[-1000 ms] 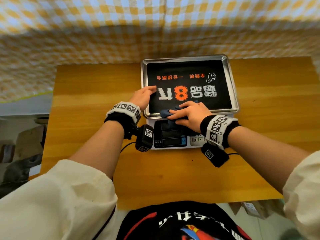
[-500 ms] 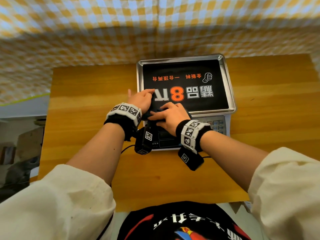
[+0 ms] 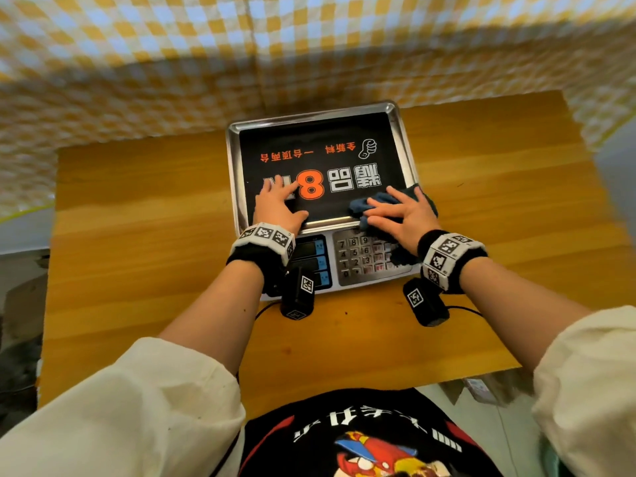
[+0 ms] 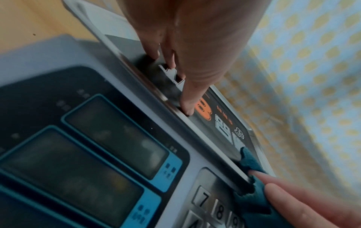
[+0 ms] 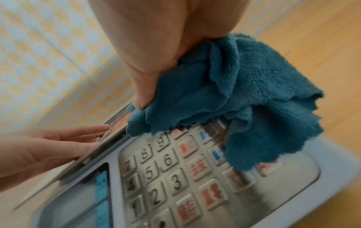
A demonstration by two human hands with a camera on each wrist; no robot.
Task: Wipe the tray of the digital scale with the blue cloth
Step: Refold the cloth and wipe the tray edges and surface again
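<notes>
The digital scale's steel tray [image 3: 311, 116] carries a black sticker with orange and white print. My left hand [image 3: 279, 205] lies flat on the tray's near left part, fingers straight; in the left wrist view its fingertips [image 4: 186, 106] press the sticker. My right hand [image 3: 401, 215] presses the blue cloth [image 3: 358, 208] onto the tray's near right corner with fingers spread. In the right wrist view the bunched cloth [image 5: 244, 92] hangs from under the palm and thumb, over the tray's front rim onto the keypad [image 5: 175, 177].
The scale stands at the back middle of a wooden table [image 3: 137, 235], against a yellow-and-white checked cloth wall [image 3: 172, 63]. Its displays [image 3: 311, 259] and keypad [image 3: 361, 256] face me below the tray. Bare wood lies on both sides and in front.
The right hand swept the cloth along the tray's front edge, first left beside the left hand, then right to the near right corner. The left hand shifted from the left rim onto the tray.
</notes>
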